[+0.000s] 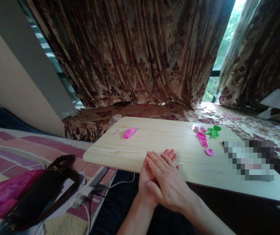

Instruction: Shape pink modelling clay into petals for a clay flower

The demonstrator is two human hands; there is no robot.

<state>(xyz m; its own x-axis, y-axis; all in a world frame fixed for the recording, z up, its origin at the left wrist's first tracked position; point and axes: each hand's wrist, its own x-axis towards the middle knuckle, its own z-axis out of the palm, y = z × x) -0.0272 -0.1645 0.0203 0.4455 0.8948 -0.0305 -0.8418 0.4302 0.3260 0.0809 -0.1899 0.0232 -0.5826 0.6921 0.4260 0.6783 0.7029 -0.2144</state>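
My left hand (145,178) is palm up just over the table's near edge. Across it lies my right hand (170,182), palm down, its fingers stretched out and pressed on the left palm. The closed palms hide whatever is between them. Beyond my hands, a bright pink lump of modelling clay (130,133) rests on the light wooden table (159,137). To the right is a row of flattened pink clay pieces (202,139), with a separate pink piece (209,152) nearer me. Green clay pieces (213,132) lie behind them.
A blurred-out flat object (249,161) lies at the table's right. On the bed at left are a dark bag (42,192), pink cloth (10,199) and a power strip (91,186) with cables. Behind the table stand patterned curtains (140,52) and a white lamp (278,99).
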